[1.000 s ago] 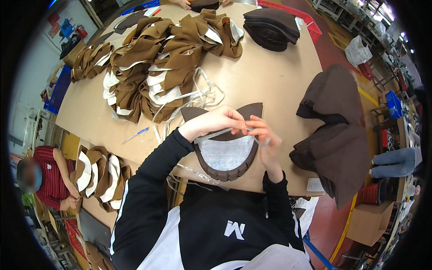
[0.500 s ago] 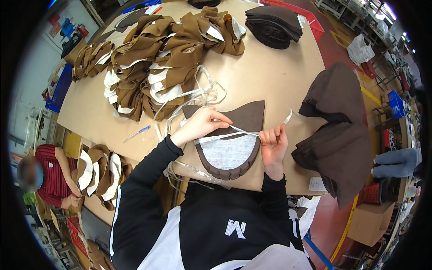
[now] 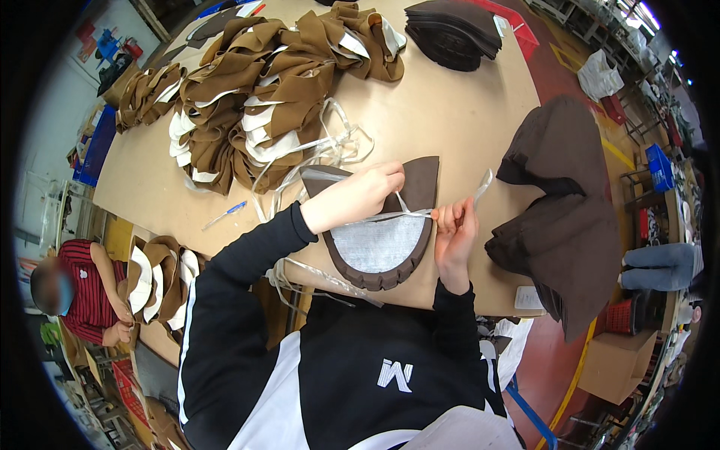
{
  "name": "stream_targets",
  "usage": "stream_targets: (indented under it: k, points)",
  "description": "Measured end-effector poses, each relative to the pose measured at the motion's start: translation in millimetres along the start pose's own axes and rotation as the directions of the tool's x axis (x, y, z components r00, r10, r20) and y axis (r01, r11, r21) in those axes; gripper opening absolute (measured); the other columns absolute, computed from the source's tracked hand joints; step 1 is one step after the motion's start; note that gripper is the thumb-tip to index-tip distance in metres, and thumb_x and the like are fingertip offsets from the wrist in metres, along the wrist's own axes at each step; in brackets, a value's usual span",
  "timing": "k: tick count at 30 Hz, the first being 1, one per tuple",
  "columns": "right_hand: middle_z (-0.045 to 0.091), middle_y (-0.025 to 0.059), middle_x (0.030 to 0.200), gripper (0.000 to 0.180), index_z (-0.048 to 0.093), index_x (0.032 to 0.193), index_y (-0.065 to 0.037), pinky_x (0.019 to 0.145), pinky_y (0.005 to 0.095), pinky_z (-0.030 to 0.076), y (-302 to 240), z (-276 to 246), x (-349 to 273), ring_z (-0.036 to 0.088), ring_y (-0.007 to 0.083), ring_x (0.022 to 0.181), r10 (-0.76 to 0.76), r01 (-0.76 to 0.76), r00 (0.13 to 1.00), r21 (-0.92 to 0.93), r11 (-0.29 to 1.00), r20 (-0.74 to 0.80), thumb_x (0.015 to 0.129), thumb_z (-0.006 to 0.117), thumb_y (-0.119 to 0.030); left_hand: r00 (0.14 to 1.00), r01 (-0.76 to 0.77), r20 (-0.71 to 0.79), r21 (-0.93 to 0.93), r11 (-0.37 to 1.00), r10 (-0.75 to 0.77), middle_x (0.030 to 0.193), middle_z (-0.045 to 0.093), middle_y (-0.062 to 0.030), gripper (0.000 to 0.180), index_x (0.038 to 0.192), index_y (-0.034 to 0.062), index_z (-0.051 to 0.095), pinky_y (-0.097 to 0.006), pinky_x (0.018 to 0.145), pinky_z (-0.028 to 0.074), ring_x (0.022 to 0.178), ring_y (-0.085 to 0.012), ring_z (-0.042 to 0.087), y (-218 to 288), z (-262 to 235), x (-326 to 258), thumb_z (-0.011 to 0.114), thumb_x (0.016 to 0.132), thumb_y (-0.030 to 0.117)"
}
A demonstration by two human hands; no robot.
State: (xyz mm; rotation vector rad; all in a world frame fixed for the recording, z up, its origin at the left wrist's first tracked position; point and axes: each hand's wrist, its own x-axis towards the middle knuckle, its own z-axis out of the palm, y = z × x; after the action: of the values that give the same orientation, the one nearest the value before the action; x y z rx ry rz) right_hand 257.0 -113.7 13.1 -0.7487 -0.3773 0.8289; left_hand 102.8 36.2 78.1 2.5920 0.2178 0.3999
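Note:
A dark brown fabric piece (image 3: 421,177) lies in front of me on the table, its near end rounded with a folded, notched edge around a white backing (image 3: 381,244). A narrow translucent tape (image 3: 358,221) stretches across the straight top of the backing. Above the piece my left hand (image 3: 373,193) is closed, pinching a raised stretch of the tape. At the piece's right edge my right hand (image 3: 456,231) pinches the tape between thumb and fingers, and a loose end sticks up past it.
Tangled tape (image 3: 341,142) lies beyond my left hand, beside a heap of brown and white pieces (image 3: 262,97). Stacked dark pieces (image 3: 559,217) stand at right, more (image 3: 454,36) at the back. A blue pen (image 3: 225,214) lies left. Another person (image 3: 88,281) works at far left.
My left hand has moved right along the tape, pulling a stretch of it up. My right hand stays at the piece's right edge, still pinching.

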Motion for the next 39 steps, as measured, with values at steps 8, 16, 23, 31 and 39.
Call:
stream_targets:
  k: [8, 16, 23, 31, 39]
  points:
    - [0.035, -0.0013, 0.058, 0.041, 0.044, 0.076, -0.009, 0.074, 0.0322, 0.043, -14.1, 15.0, 13.0, 0.033, 0.01, 0.053, 0.028, -0.007, 0.995, -0.223, 0.975, 0.092, 0.108, 0.038, -0.035, 0.981, -0.08, 0.176, -0.026, 0.996, 0.083, 0.089, 0.061, -0.004, 0.037, 0.115, 0.0117, 0.065, -0.038, 0.087, 0.044, 0.093, -0.0243, 0.057, -3.2, -12.9, -7.8, 0.073, 0.08, 0.022]
    - [0.047, 0.002, 0.062, 0.042, 0.052, 0.079, -0.006, 0.089, 0.0354, 0.046, -1.8, 19.0, 6.9, 0.051, 0.0142, 0.062, 0.014, 0.022, 0.994, -0.334, 0.942, 0.104, 0.107, 0.04, -0.034, 0.981, -0.021, 0.191, -0.002, 1.0, 0.021, 0.109, 0.057, -0.0111, 0.057, 0.128, 0.0071, 0.053, -0.041, 0.093, 0.044, 0.105, -0.0296, 0.055, -10.8, -18.8, -56.7, 0.061, 0.073, -0.003]
    - [0.045, 0.0027, 0.061, 0.042, 0.05, 0.077, -0.007, 0.09, 0.0373, 0.044, -4.9, 1.0, 6.7, 0.053, 0.0178, 0.064, 0.037, 0.009, 0.979, -0.222, 0.975, 0.202, 0.108, 0.037, -0.033, 0.942, -0.134, 0.31, -0.007, 0.991, 0.129, 0.115, 0.053, -0.0094, 0.061, 0.133, 0.0075, 0.051, -0.037, 0.093, 0.044, 0.11, -0.0288, 0.052, -15.1, -38.4, -48.5, 0.058, 0.075, -0.008]
    - [0.03, -0.0011, 0.057, 0.042, 0.037, 0.071, -0.012, 0.076, 0.038, 0.048, -5.3, -36.2, 26.5, 0.038, 0.0151, 0.056, 0.29, -0.292, 0.956, 0.034, 0.956, 0.037, 0.107, 0.038, -0.034, 0.987, -0.003, 0.16, -0.155, 0.988, 0.028, 0.077, 0.06, -0.0112, 0.02, 0.106, 0.0058, 0.071, -0.038, 0.071, 0.047, 0.08, -0.0261, 0.062, -23.6, -19.8, -38.2, 0.067, 0.088, 0.013]
    - [0.023, -0.0032, 0.055, 0.042, 0.036, 0.069, -0.014, 0.059, 0.0308, 0.037, -4.1, -18.0, 30.0, 0.026, 0.0121, 0.052, 0.283, -0.294, 0.955, 0.155, 0.943, 0.09, 0.107, 0.037, -0.033, 0.982, 0.068, 0.187, -0.283, 0.957, -0.015, 0.081, 0.059, -0.0095, 0.023, 0.088, 0.0036, 0.065, -0.035, 0.076, 0.047, 0.08, -0.0235, 0.059, -19.6, -2.7, -14.3, 0.059, 0.097, 0.024]
